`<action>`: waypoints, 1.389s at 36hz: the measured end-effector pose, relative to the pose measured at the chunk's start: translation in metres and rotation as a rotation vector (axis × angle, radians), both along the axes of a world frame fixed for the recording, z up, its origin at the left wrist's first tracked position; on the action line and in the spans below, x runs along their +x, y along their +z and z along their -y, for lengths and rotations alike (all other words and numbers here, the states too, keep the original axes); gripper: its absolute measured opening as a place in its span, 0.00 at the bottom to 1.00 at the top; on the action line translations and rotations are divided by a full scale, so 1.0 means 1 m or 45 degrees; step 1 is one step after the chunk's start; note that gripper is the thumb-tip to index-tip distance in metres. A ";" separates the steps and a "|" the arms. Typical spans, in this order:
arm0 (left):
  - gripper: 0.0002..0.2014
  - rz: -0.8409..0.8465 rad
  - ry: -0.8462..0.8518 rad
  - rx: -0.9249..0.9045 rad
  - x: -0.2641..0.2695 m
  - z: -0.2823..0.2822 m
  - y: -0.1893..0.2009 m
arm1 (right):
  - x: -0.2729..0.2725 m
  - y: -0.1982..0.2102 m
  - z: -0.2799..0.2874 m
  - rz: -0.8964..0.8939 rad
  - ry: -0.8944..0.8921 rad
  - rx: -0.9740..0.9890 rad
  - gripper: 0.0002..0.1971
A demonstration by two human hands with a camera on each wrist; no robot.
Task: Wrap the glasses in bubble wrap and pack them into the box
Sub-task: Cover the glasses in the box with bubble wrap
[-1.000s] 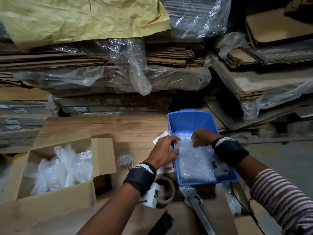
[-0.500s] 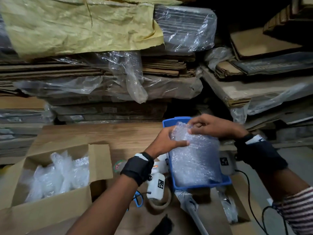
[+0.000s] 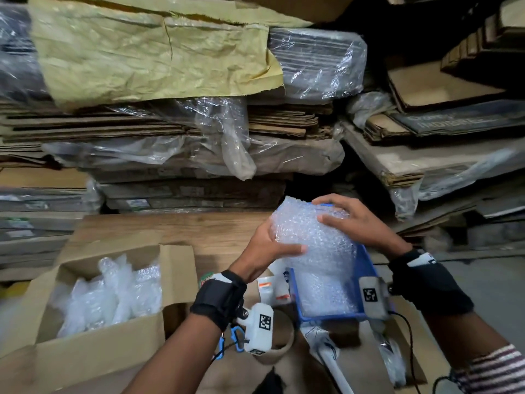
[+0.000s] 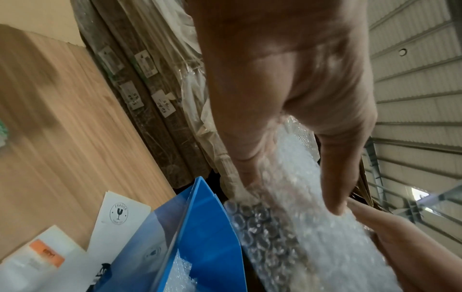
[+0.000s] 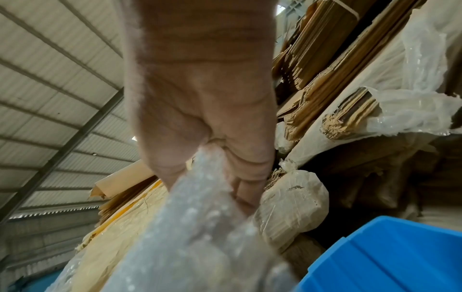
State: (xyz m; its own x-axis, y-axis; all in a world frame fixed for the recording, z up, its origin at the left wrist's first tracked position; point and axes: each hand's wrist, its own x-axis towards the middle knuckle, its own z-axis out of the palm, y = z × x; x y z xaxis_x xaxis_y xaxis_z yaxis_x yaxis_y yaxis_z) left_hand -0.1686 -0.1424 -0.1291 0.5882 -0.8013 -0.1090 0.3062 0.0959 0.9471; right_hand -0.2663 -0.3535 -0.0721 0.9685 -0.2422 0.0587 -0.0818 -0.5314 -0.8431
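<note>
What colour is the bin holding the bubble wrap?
Blue bin; the head view shows it best.

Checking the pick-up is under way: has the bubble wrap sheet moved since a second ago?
Yes. The bubble wrap sheet has come up out of the blue bin, where it lay flat; both hands grip it.

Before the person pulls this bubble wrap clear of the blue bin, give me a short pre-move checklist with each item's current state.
1. Left hand grips the bubble wrap sheet: ok.
2. Right hand holds its top edge: ok.
3. Sheet clear of the blue bin: not ok, lower end inside.
4. Glass to wrap in sight: cannot tell.
5. Cardboard box open, wrapped bundles inside: ok.
</note>
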 end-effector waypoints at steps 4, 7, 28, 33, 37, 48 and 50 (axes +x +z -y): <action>0.50 0.079 0.068 -0.003 0.002 -0.007 -0.002 | 0.002 -0.002 -0.009 -0.034 -0.186 0.180 0.07; 0.56 0.203 0.089 -0.014 0.006 -0.013 -0.003 | 0.001 -0.004 -0.016 -0.116 -0.165 0.276 0.08; 0.04 0.519 -0.099 0.188 0.050 -0.075 -0.001 | 0.018 -0.014 -0.076 -0.146 -0.174 0.037 0.27; 0.07 0.407 -0.066 0.252 0.056 -0.089 0.000 | 0.016 -0.003 -0.103 0.036 0.001 -0.337 0.22; 0.17 0.368 0.013 0.280 0.063 -0.096 -0.003 | 0.021 -0.021 -0.128 0.114 0.179 -0.561 0.33; 0.30 0.346 0.024 0.305 0.073 -0.116 -0.005 | 0.032 -0.050 -0.156 0.097 0.128 -0.438 0.26; 0.28 0.288 0.034 0.249 0.072 -0.120 -0.002 | 0.033 -0.053 -0.157 0.052 0.088 -0.401 0.24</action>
State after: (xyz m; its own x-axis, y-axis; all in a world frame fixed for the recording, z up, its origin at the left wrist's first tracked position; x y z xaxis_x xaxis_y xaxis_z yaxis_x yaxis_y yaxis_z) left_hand -0.0964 -0.0224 -0.1307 0.6360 -0.7618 -0.1236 0.0850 -0.0900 0.9923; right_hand -0.2333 -0.1969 -0.1252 0.9772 -0.1398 0.1598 -0.0058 -0.7700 -0.6380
